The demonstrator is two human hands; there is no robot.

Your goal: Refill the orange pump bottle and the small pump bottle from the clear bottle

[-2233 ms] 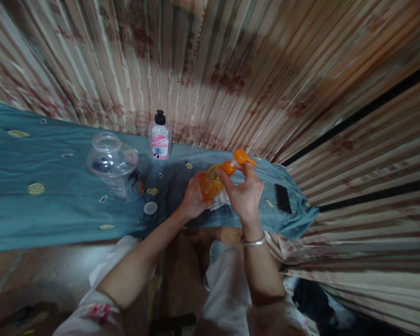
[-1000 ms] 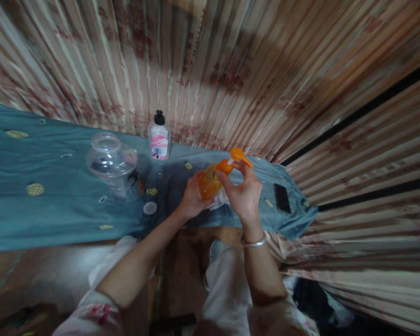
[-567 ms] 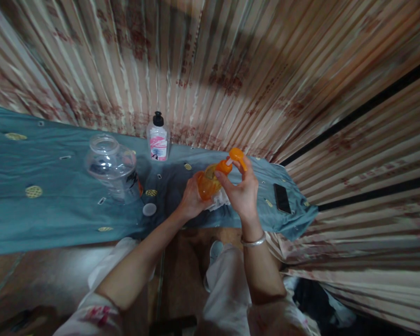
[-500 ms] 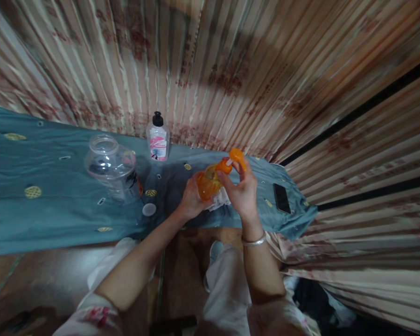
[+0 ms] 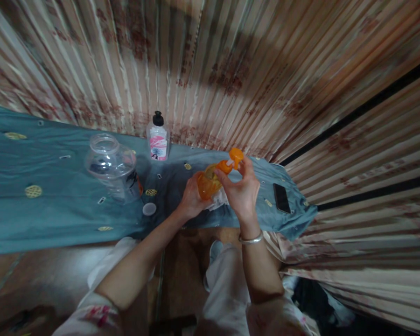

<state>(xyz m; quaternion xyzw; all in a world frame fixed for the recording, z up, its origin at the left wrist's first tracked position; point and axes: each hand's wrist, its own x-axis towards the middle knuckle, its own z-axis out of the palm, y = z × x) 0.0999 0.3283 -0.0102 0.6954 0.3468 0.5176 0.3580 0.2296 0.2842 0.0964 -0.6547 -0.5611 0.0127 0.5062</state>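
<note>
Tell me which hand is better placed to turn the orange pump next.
Probably the right hand: its thumb and fingers are at the orange pump, while the left hand holds the bottle.

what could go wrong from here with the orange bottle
The orange pump bottle appears tilted in the left hand, so it might slip, or leak if the pump head that the right hand grips is loose; I can't tell whether it is. The round white cap lies towards the front edge of the teal tablecloth, close to the left forearm, which might brush it off.
</note>
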